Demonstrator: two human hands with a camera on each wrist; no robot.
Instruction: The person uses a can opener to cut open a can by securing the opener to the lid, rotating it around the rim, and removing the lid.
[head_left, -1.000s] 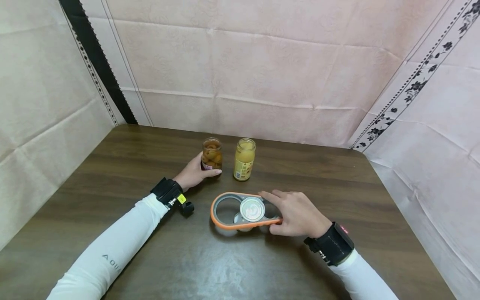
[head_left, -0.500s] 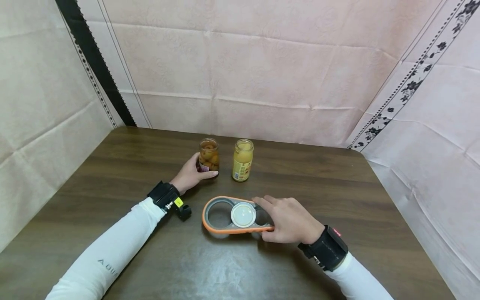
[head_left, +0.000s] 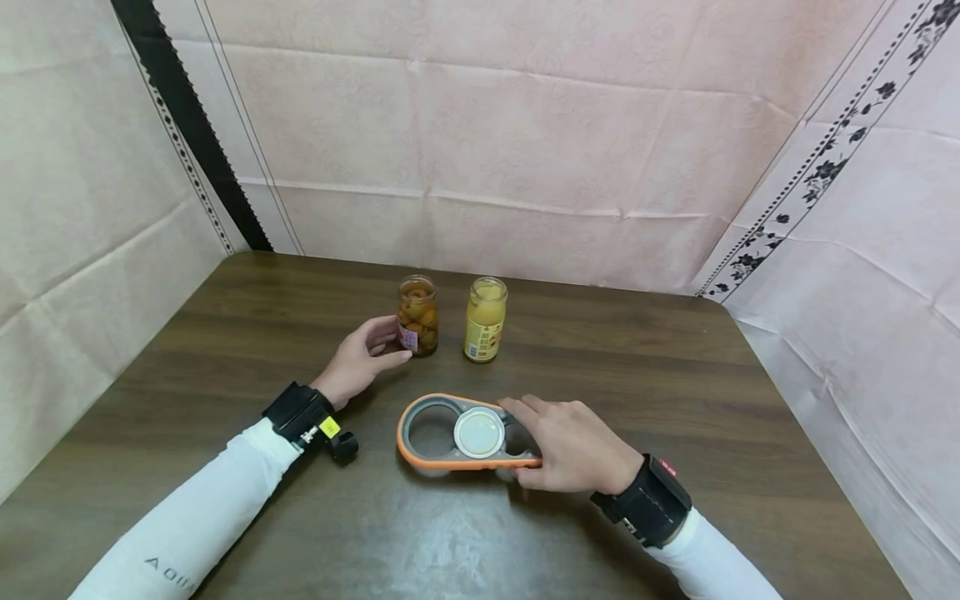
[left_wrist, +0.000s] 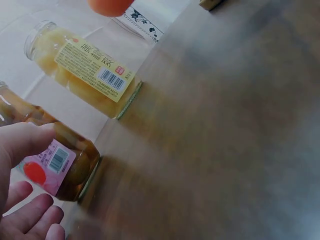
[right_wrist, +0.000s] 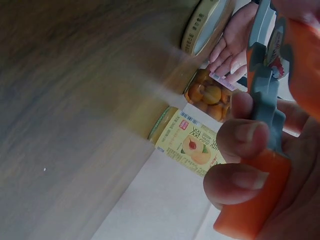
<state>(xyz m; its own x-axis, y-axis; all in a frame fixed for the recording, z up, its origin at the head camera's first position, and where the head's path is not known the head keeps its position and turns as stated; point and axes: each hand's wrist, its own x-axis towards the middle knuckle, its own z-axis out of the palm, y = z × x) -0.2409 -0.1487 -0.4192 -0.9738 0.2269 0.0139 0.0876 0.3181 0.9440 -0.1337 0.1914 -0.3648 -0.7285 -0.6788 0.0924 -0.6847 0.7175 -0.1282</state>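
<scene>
My right hand (head_left: 570, 442) grips the right end of an orange and grey jar opener (head_left: 420, 461) with a pale round disc at its middle; its curled fingers (right_wrist: 245, 132) show in the right wrist view. My left hand (head_left: 358, 358) is spread loosely at the left side of a glass jar (head_left: 417, 317) of brown fruit with a pink label. Whether its fingertips touch the glass, I cannot tell. A second glass jar (head_left: 485, 321), holding yellow fruit under a yellow label, stands upright to the right. Both jars have no lids on.
A gold-rimmed jar lid (right_wrist: 207, 25) lies by the opener in the right wrist view. Everything stands on a dark wooden table (head_left: 675, 375). Pale cloth walls (head_left: 487, 150) rise behind its back edge and along both sides.
My left hand has let go of the brown fruit jar and drawn back left toward me. My right hand has shifted slightly left with the jar opener.
</scene>
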